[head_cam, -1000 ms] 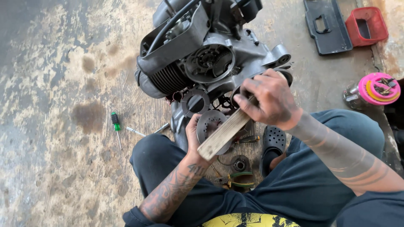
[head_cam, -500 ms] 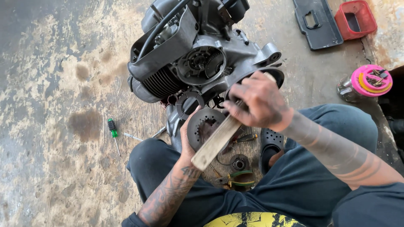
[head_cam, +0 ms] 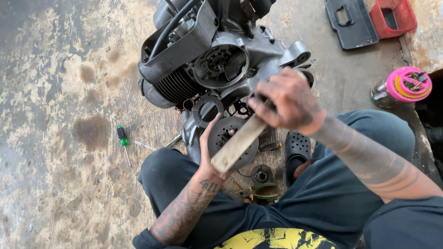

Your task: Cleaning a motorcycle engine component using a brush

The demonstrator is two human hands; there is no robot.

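A grey scooter engine (head_cam: 217, 60) lies on the stained concrete floor in front of me. My left hand (head_cam: 213, 152) cups a round grey metal disc (head_cam: 220, 138) low against the engine's near side. My right hand (head_cam: 288, 103) grips the upper end of a flat wooden stick (head_cam: 240, 143), which slants down across the disc toward my left wrist. A black ring part (head_cam: 206, 110) sits just above the disc. My legs in dark trousers frame the spot.
A green-handled screwdriver (head_cam: 122, 140) and a metal rod (head_cam: 145, 145) lie on the floor at left. A small round part (head_cam: 261, 174) and green-handled pliers (head_cam: 262, 191) rest between my legs. A pink-lidded jar (head_cam: 406, 85), black case (head_cam: 347, 20) and red tray (head_cam: 391, 17) sit at right.
My right hand has lifted the stick's upper end slightly and the stick now lies across the disc. The view has shifted, so the engine sits a little lower and closer.
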